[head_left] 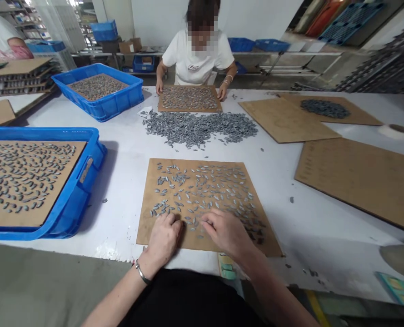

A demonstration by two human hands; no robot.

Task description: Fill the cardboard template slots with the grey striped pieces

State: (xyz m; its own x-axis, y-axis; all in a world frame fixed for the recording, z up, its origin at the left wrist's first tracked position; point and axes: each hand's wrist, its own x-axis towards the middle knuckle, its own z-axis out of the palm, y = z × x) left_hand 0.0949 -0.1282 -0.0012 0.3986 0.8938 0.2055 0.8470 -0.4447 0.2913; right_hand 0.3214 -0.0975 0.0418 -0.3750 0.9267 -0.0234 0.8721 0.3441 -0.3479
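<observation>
A brown board (202, 243) lies on the white table in front of me, dotted with several small grey oval pieces (205, 188). My left hand (164, 238) rests on the board's near left part, fingers curled down onto the pieces. My right hand (225, 231) lies beside it on the near middle, fingers bent and pressed on the pieces. What sits under the fingertips is hidden.
A loose heap of grey pieces (198, 127) lies beyond the board. Blue crates (68, 200) (101, 106) with filled boards stand left. Bare boards (358, 181) (285, 120) lie right. A person in a white shirt (197, 56) works on another board (188, 98) opposite.
</observation>
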